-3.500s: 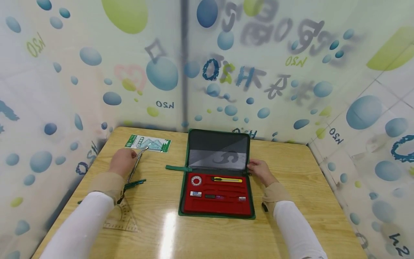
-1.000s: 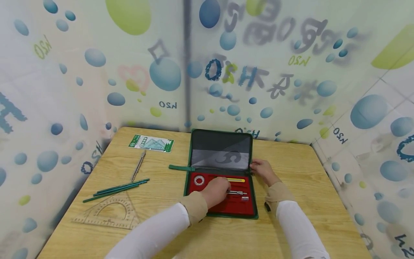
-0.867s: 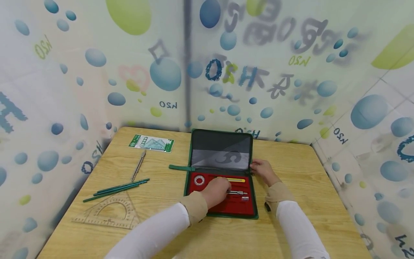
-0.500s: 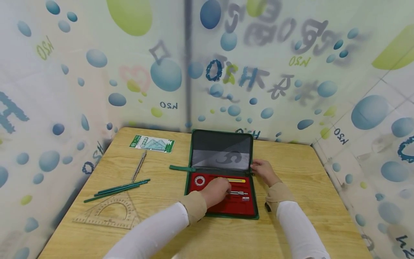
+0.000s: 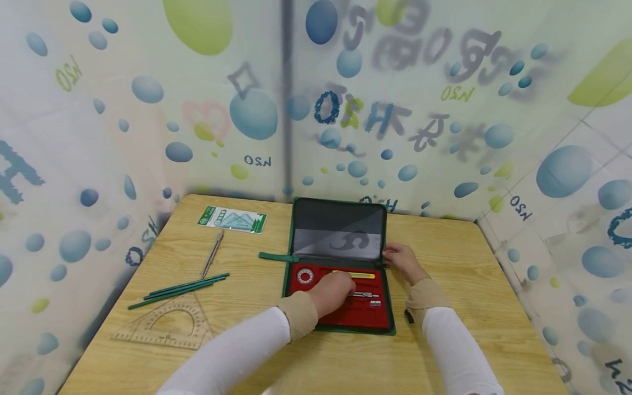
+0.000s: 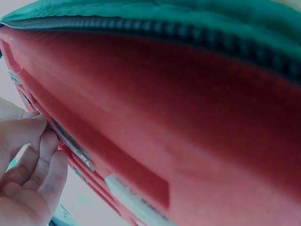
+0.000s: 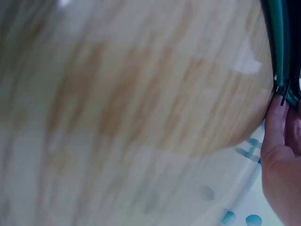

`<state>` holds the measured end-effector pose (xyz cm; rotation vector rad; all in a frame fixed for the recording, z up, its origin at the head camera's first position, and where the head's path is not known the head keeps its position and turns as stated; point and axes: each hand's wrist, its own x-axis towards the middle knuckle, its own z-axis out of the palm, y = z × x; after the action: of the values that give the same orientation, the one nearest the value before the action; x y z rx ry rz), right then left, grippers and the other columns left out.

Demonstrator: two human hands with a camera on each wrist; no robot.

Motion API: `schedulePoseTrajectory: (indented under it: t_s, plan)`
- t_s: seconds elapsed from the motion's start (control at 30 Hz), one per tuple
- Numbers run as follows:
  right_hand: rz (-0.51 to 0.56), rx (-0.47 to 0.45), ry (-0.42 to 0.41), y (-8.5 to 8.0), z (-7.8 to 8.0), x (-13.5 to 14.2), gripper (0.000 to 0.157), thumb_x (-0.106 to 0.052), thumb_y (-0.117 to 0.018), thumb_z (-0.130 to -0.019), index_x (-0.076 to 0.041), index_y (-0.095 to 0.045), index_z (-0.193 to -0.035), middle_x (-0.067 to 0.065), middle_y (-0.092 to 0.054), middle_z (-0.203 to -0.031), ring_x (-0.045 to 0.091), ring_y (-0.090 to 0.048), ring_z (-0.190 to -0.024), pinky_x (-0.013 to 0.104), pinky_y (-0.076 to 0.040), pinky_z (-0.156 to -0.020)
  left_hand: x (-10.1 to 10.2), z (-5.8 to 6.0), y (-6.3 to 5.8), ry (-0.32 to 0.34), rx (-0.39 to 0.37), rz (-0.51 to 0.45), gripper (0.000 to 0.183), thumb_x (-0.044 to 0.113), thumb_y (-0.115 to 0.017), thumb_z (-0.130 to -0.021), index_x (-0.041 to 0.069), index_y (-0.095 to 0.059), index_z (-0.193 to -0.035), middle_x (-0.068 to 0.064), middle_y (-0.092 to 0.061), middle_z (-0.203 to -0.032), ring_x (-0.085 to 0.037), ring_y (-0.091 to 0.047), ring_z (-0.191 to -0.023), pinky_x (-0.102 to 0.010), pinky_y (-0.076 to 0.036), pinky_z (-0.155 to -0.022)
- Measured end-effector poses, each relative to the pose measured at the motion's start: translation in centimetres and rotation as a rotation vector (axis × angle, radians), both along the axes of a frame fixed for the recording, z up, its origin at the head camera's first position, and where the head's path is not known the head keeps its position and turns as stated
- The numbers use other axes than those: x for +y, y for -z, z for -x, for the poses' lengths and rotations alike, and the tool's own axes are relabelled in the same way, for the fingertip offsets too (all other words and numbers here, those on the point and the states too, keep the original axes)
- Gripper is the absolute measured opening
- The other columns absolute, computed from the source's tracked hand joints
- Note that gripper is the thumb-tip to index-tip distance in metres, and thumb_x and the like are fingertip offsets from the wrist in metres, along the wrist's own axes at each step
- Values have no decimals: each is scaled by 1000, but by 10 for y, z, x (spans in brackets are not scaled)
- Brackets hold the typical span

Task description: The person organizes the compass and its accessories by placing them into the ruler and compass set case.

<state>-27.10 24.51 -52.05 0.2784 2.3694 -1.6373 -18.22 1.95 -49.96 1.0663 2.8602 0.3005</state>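
Observation:
A green zip case [image 5: 340, 329] with a red tray stands with its lid up in the head view. Over the tray, my left hand [image 5: 333, 293] pinches a silver drawing compass [image 5: 365, 295] lying along a slot; the hand covers part of it. In the left wrist view, the thumb and fingers of that hand [image 6: 33, 165] meet at the slot. The lid's right edge, near the hinge, is held by my right hand [image 5: 405, 263]. Also in the tray are a yellow utility knife [image 5: 360, 275], a white ring-shaped piece [image 5: 304, 275], a sharpener [image 5: 375, 303] and a white eraser [image 6: 134, 200].
Left of the case lie another silver compass [image 5: 213, 253], several green pencils [image 5: 185, 289] and a clear set square [image 5: 165, 340] with a protractor arc. Behind them is a packet of set squares [image 5: 234, 219]. A green strap [image 5: 276, 256] sticks out from the case's left side.
My left hand has come from the left part of the table to the tray, bringing a compass into its slot. Over the last second it has barely shifted. The right hand stays at the lid.

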Motion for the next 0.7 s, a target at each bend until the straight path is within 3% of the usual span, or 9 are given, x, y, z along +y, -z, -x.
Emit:
schedulePoseTrajectory:
  t_s: [0.2, 0.43, 0.53, 0.7]
  plan:
    - [0, 4, 4, 0, -1, 0, 41, -1, -48, -96, 13, -43, -134, 31, -47, -134, 29, -57, -112, 41, -48, -96, -1, -2, -1, 36, -12, 64, 12, 15, -65, -89, 20, -75, -92, 8, -65, -88, -5, -54, -77, -16, -49, -74]
    - [-8, 2, 2, -3, -1, 1, 42, -2, -48, -96, 13, -41, -135, 31, -45, -135, 29, -57, -113, 41, -48, -96, -5, -6, -6, 108, 42, 130, 17, 14, -61, -91, 22, -76, -98, 6, -65, -95, -5, -59, -84, -15, -50, -77]
    - [-3, 5, 4, -2, -1, 0, 41, -1, -49, -96, 13, -43, -134, 31, -47, -134, 29, -58, -111, 41, -48, -96, -9, -6, -8, 101, 4, 75, 18, 15, -61, -92, 21, -76, -98, 7, -66, -96, -6, -60, -87, -17, -50, -79]
    - [-15, 12, 0, -1, -1, -1, 40, -2, -49, -96, 12, -45, -133, 31, -49, -132, 28, -59, -109, 40, -49, -95, -26, -1, -16, 44, -128, -117, 17, 15, -63, -90, 16, -74, -103, 5, -69, -101, -9, -62, -95, -21, -50, -86]
